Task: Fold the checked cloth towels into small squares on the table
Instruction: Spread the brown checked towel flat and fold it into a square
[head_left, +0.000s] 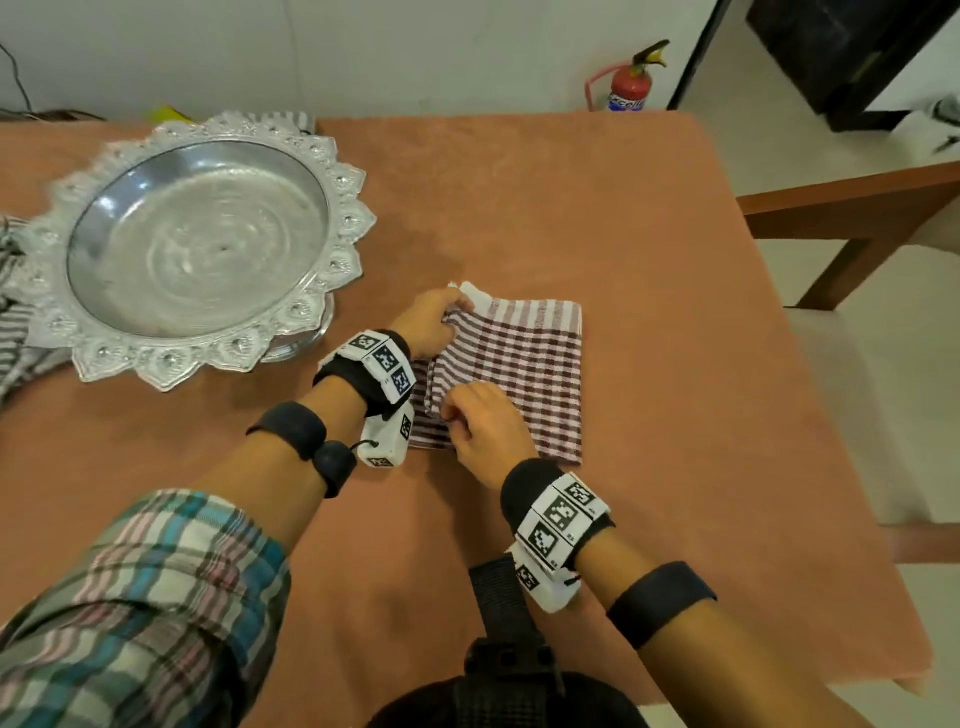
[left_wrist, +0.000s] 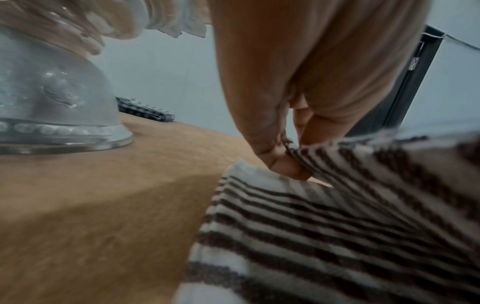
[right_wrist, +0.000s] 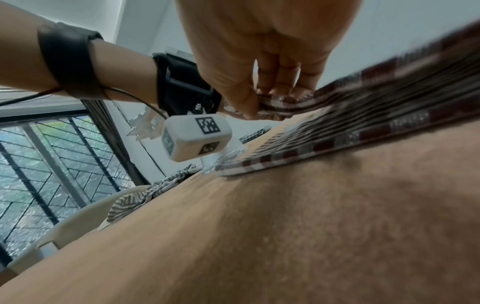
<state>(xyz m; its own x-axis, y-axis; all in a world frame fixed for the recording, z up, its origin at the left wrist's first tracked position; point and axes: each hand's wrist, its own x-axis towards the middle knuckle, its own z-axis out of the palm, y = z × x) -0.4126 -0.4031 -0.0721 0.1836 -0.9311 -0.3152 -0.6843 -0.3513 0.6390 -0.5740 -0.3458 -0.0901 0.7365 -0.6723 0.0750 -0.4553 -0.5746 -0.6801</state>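
A brown-and-white checked towel (head_left: 524, 369) lies partly folded on the orange-covered table (head_left: 649, 234). My left hand (head_left: 434, 325) pinches the far left corner of its upper layer; the left wrist view shows thumb and fingers (left_wrist: 288, 164) gripping that raised edge of the towel (left_wrist: 337, 216). My right hand (head_left: 480, 421) pinches the near left corner of the same layer, and in the right wrist view its fingers (right_wrist: 262, 102) curl round the towel's edge (right_wrist: 337, 115). The lifted flap hangs over the lower layer.
A large ornate silver pedestal tray (head_left: 57, 218) stands at the table's far left, close to my left wrist. More checked cloths lie under and behind it (head_left: 21, 343). A wooden chair (head_left: 852, 208) stands off the right edge, a fire extinguisher (head_left: 631, 83) by the wall.
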